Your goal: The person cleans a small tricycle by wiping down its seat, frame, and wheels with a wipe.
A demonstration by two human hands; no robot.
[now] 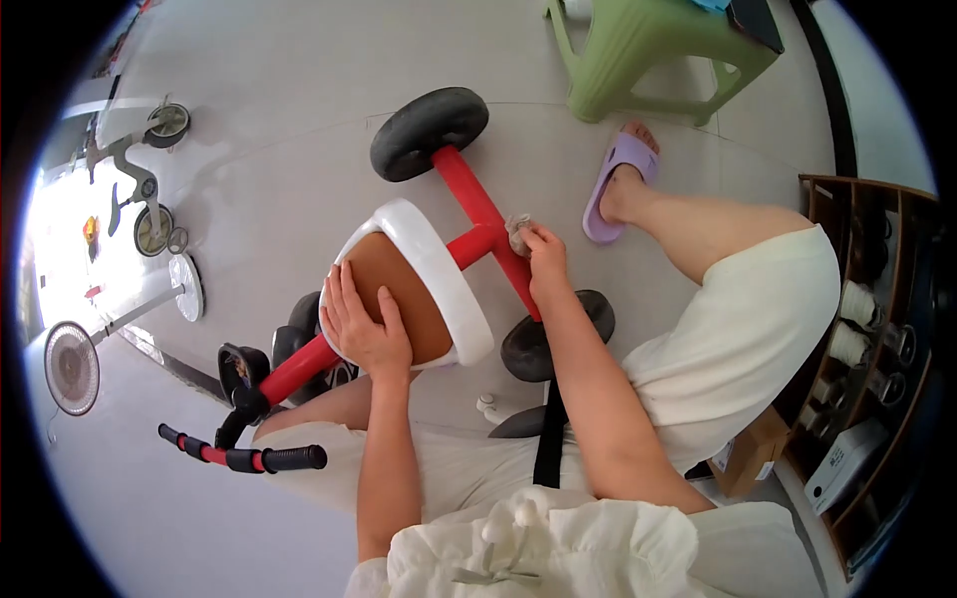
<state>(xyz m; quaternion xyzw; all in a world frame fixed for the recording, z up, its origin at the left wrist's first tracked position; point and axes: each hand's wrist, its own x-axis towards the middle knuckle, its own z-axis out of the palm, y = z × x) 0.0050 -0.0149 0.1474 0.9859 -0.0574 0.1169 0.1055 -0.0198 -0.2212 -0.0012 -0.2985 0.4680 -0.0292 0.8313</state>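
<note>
A child's tricycle with a red frame (474, 199) stands on the floor in front of me, its black handlebar (289, 458) at lower left. My left hand (369, 324) lies flat on the brown seat pad (414, 304), fingers stretched out, inside the white seat rim (469, 319). In my right hand (544, 257) a small crumpled greyish cloth (518, 235) is pinched against the red rear axle bar. One black rear wheel (429, 130) is beyond the bar; the other black wheel (523, 349) is beside my right forearm, partly covered by it.
A green plastic stool (648, 60) stands at the top right, near my foot in a purple slipper (623, 179). On the right are a wooden shelf (887, 399) and a cardboard box (753, 453). A balance bike (140, 184) and a standing fan (75, 367) are at the left.
</note>
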